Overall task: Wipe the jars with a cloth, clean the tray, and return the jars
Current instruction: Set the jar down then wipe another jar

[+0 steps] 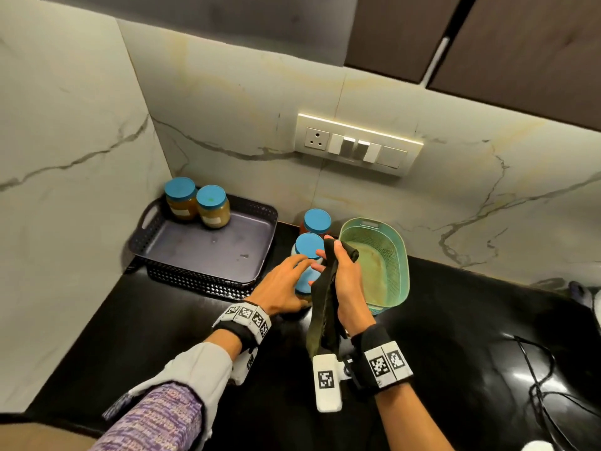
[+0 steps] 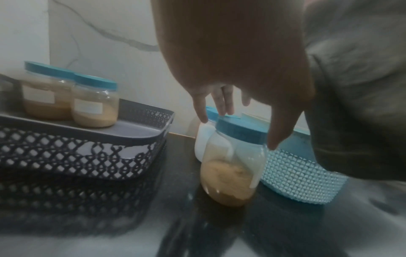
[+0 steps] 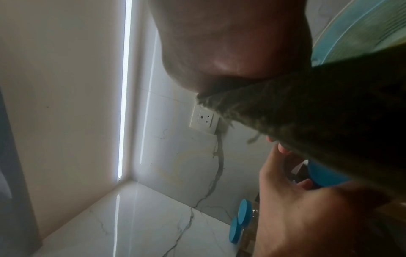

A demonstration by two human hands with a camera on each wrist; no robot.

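Note:
A dark lattice tray (image 1: 201,245) stands in the counter's back left corner and holds two blue-lidded jars (image 1: 180,198) (image 1: 213,206) of brown powder. Three more blue-lidded jars stand on the black counter right of it. My left hand (image 1: 292,281) is spread over the nearest jar (image 2: 232,165), thumb and fingertips (image 2: 273,142) at the lid's rim with the fingers fairly straight. A white jar (image 1: 309,244) and a red-filled jar (image 1: 317,221) stand behind it. My right hand (image 1: 341,271) grips a dark cloth (image 1: 325,307), which hangs just right of that jar.
A mint-green basket (image 1: 401,255) sits on the counter right of the jars, close behind my right hand. Marble walls close the corner at left and back, with a switch panel (image 1: 357,144) on the back wall. Black cables (image 1: 536,385) lie at the right.

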